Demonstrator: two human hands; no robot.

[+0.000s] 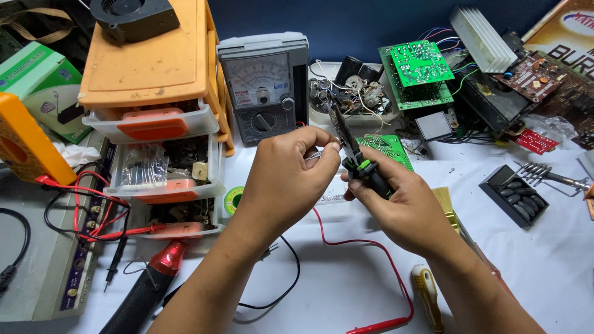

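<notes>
The bench (346, 291) is crowded along its far edge and left side: orange drawers (154, 111) at the left, a grey meter (265, 86) behind the hands, green boards (417, 68) to the right. Open room is left only on the white surface in front, crossed by a red lead (371, 247). The pliers (356, 154) are held above mid-bench, just in front of the meter, with the long axis tilted and the tip pointed up and away to the left. The right hand (402, 210) is clenched round the green-black handles. The fingers of the left hand (288, 179) are pinched at the pliers' jaws on something too small to tell.
</notes>
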